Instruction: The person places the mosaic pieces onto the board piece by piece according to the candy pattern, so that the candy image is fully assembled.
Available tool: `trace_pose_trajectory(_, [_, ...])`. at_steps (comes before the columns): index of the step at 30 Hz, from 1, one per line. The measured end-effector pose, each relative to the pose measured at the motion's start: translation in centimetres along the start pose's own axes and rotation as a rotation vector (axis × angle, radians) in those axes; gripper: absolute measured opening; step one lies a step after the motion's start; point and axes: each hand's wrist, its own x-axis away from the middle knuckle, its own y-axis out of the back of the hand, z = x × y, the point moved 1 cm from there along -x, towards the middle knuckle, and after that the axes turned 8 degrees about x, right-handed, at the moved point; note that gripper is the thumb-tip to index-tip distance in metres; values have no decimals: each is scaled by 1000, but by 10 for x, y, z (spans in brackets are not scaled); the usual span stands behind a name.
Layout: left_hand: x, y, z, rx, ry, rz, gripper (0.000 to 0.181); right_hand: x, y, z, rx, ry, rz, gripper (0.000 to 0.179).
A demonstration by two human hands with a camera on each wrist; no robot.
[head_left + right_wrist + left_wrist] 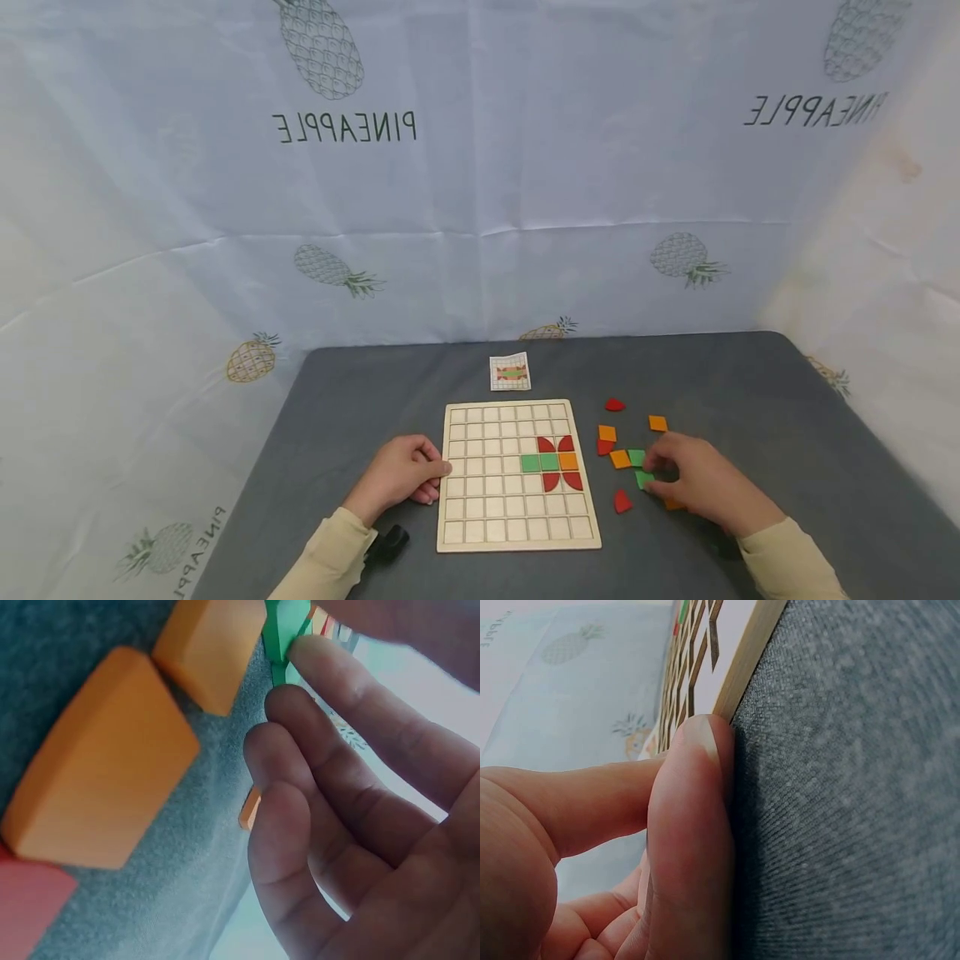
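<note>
My left hand (406, 472) is at the left edge of a square wooden grid board (495, 508). In the left wrist view its thumb and forefinger (690, 817) pinch the board's rim (754, 652). To the right of the board, my right hand (697, 479) pinches a small green square tile (643, 480) between thumb and forefinger. The right wrist view shows green (282, 630) at those fingertips, the other fingers loosely bent. Another green tile (636, 457) lies right beside the forefinger. On the board, two green tiles (541, 462) and an orange tile (568, 462) form a row, with red quarter-round tiles (551, 482) above and below.
Loose orange tiles (657, 423) and red tiles (622, 501) are scattered on the dark grey table (375, 383) right of the board. Behind the board lies a small pattern card (510, 372). A black object (390, 543) is at the left wrist. A pineapple-print cloth (480, 275) hangs behind.
</note>
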Motion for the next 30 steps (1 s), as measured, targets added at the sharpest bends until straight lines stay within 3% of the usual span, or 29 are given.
trace_pose_trajectory(9, [0, -2, 0, 4, 4, -5, 23, 4, 1, -1, 13, 8, 9, 27])
trace_pose_trajectory(14, [0, -1, 0, -1, 4, -7, 23, -3, 2, 10, -6, 1, -13, 26])
trace_pose_trajectory(23, [1, 1, 0, 1, -3, -2, 23, -48, -7, 63, -94, 130, -34, 21])
trace_pose_trajectory(30, [2, 0, -1, 19, -7, 13, 25, -77, -17, 110, -82, 238, -36, 16])
